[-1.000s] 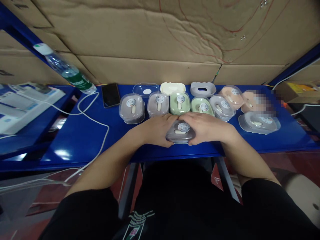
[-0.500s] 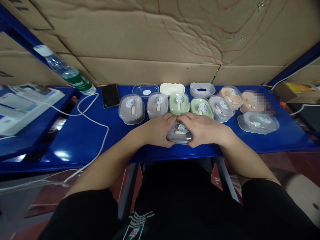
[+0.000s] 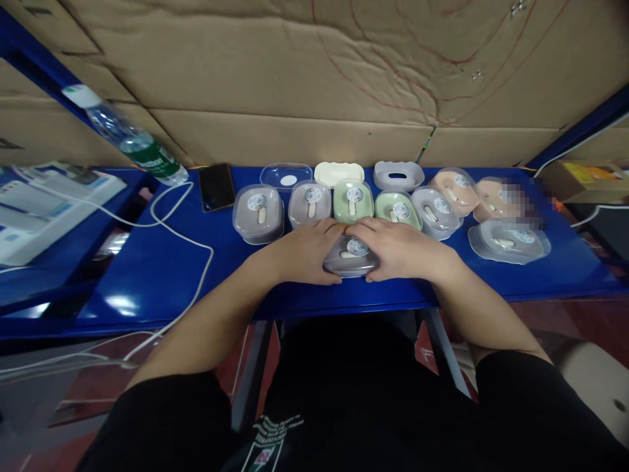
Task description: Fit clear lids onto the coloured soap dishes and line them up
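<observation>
Between my hands, near the front edge of the blue table, is a grey soap box (image 3: 352, 263) with a clear lid, a round sticker and a small pale piece showing through or on the lid. My left hand (image 3: 309, 252) wraps its left side and my right hand (image 3: 400, 249) its right side, thumbs at the near edge and fingers over the far side. The fingertips nearly meet there. Just beyond my fingers stand a green lidded box (image 3: 353, 200), another green box (image 3: 396, 206) and a grey one (image 3: 310, 200).
Further lidded boxes stand left, a grey one (image 3: 258, 213), and right, a peach one (image 3: 455, 190) and a grey one (image 3: 508, 242). At the back are a loose clear lid (image 3: 275, 176), a cream tray (image 3: 339, 174), a phone (image 3: 217, 188) and a bottle (image 3: 147, 157). A white cable (image 3: 209, 262) crosses the left side.
Both hands keep hold of the grey box, which has shifted very slightly away from me and tilted a little. The other boxes stay where they were.
</observation>
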The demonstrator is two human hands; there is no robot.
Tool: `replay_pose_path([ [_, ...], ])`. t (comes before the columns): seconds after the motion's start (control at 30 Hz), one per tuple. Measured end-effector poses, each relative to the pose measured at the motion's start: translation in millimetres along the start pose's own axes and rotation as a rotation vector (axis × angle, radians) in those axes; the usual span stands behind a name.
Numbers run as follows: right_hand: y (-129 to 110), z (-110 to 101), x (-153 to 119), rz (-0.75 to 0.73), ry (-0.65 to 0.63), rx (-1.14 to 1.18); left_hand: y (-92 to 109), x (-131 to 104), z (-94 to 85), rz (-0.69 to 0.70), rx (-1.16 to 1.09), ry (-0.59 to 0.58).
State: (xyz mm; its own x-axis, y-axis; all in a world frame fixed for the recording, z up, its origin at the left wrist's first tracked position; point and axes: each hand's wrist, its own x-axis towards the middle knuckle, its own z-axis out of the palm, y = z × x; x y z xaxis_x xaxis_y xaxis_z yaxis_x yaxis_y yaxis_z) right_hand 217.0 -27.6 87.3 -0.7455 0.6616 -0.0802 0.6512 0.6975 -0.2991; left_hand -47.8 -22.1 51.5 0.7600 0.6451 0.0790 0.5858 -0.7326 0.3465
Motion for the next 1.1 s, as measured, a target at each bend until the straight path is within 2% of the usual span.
replay_pose_path([
  [0.23, 14, -2, 0, -0.047, 0.004, 0.07, -4, 2, 4.0, -0.018, 0.025, -0.012],
  [0.67, 12, 3, 4, -0.025, 0.001, 0.047, -7, 0, 6.6, 0.009, -0.035, 0.03],
  [1.1, 16, 3, 3, -0.061, -0.013, 0.088, -7, 0, 5.1, -0.026, -0.043, -0.008],
])
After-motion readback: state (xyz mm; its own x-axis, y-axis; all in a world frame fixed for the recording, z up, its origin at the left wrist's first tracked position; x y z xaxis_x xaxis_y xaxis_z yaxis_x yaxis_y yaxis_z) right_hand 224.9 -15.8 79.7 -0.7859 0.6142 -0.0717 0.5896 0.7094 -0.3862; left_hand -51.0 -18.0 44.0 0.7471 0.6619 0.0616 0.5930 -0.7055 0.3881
